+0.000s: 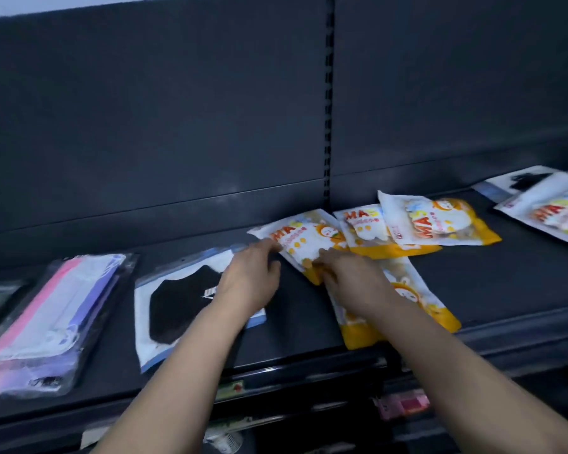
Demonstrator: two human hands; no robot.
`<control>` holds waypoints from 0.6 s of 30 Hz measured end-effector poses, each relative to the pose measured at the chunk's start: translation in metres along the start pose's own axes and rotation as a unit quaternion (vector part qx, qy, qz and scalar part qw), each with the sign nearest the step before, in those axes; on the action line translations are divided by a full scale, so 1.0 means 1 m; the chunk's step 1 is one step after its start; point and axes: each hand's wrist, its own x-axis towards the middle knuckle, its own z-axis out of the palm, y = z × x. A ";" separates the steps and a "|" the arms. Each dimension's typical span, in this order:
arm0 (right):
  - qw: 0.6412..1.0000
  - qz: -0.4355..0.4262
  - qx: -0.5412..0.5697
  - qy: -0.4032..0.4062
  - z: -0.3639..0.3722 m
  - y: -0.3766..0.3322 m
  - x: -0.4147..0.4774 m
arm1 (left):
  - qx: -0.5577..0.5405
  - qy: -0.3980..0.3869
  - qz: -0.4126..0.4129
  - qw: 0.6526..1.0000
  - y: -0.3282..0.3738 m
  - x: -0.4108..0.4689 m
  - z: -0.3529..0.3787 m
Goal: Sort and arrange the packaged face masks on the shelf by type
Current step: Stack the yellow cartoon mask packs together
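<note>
Dark shelf (492, 276) with a dark back panel (145, 109); a slotted upright (328, 103) splits the panel.

Edges and room: a bare strip runs between the black-mask pack (181, 306) and the yellow group. A wider bare stretch lies right of the group, up to the far-right pack (551, 213). The pastel pack (50, 326) and the front yellow pack (407, 303) both reach the shelf's front lip; the front yellow pack's bottom corner is at the edge. A second black-mask pack (522, 182) sits at the back right, partly under the far-right pack.

Hands: left hand (250, 280) is over the black-mask pack's right part, its fingers (269, 249) curled at the left edge of the held yellow pack (309, 240). Right hand (351, 283) lies over the front yellow pack, its fingers (325, 257) bent onto the held pack's lower corner and pinching it. Motion blur hides the thumbs.

The held pack rests mid-shelf near the back, its right edge overlapping the middle yellow pack (371, 231); the tilted yellow pack (440, 221) overlaps that one in turn.

Writing: red "MA" reads on the yellow packs and the far-right pack; the rest is blurred. A small tag (232, 388) on the shelf front is unreadable. A pink item (404, 401) sits below.
</note>
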 end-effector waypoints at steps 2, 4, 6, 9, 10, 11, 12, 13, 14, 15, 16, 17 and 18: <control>0.999 0.004 0.016 0.046 -0.014 0.019 -0.012 | -0.047 0.011 -0.018 0.999 0.018 0.014 0.010; 0.997 0.004 0.012 0.073 -0.023 0.043 -0.026 | -0.090 0.025 -0.069 0.993 0.032 0.025 0.019; 0.996 0.013 0.007 0.083 -0.032 0.067 -0.038 | -0.110 0.034 -0.116 0.987 0.047 0.031 0.029; 0.996 0.029 0.017 0.081 -0.043 0.096 -0.049 | -0.102 0.048 -0.123 0.986 0.069 0.035 0.046; 0.996 0.029 0.019 0.077 -0.046 0.103 -0.050 | -0.092 0.052 -0.120 0.987 0.076 0.037 0.051; 0.997 0.026 0.016 0.072 -0.048 0.110 -0.051 | -0.079 0.053 -0.122 0.988 0.082 0.039 0.055; 0.997 0.020 0.014 0.068 -0.050 0.116 -0.050 | -0.065 0.054 -0.131 0.988 0.085 0.043 0.058; 0.998 0.012 0.017 0.065 -0.051 0.119 -0.050 | -0.054 0.058 -0.148 0.986 0.086 0.046 0.059; 0.998 0.000 0.024 0.061 -0.052 0.123 -0.049 | -0.045 0.067 -0.174 0.981 0.085 0.051 0.059; 0.998 -0.016 0.031 0.057 -0.053 0.125 -0.049 | -0.039 0.075 -0.204 0.975 0.081 0.055 0.058; 0.997 -0.036 0.040 0.050 -0.053 0.126 -0.047 | -0.037 0.076 -0.235 0.968 0.077 0.058 0.057; 0.996 -0.056 0.051 0.040 -0.053 0.125 -0.046 | -0.037 0.071 -0.261 0.962 0.072 0.060 0.056; 0.995 -0.071 0.062 0.028 -0.052 0.124 -0.044 | -0.037 0.061 -0.279 0.958 0.068 0.061 0.055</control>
